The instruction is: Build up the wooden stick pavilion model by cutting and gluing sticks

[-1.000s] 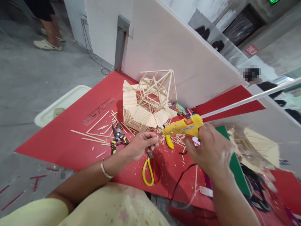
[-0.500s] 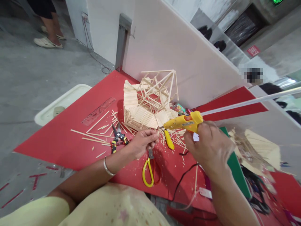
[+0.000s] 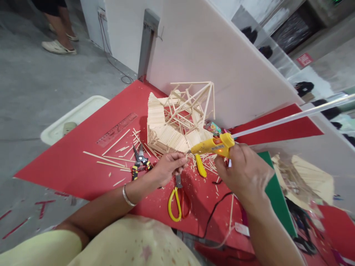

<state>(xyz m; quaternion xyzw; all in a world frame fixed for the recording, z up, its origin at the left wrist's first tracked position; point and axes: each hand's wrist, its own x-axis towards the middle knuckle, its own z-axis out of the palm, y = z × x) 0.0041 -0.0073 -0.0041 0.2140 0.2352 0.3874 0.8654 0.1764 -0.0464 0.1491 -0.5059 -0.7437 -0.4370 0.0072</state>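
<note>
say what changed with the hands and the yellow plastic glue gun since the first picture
The right hand has lifted the yellow plastic glue gun slightly, its tip up from the left hand. Nothing was visibly taken or let go. The pale wooden stick structure and black-and-yellow metal snips stayed put.

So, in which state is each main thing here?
Yellow plastic glue gun: in right hand, orange light apparently lit
Black-and-yellow metal cutters: blades open
Metal scissors with yellow loop: blades partly hidden
Pale wooden stick structure: standing, top open-framed
Transparent ruler: lying flat
</note>
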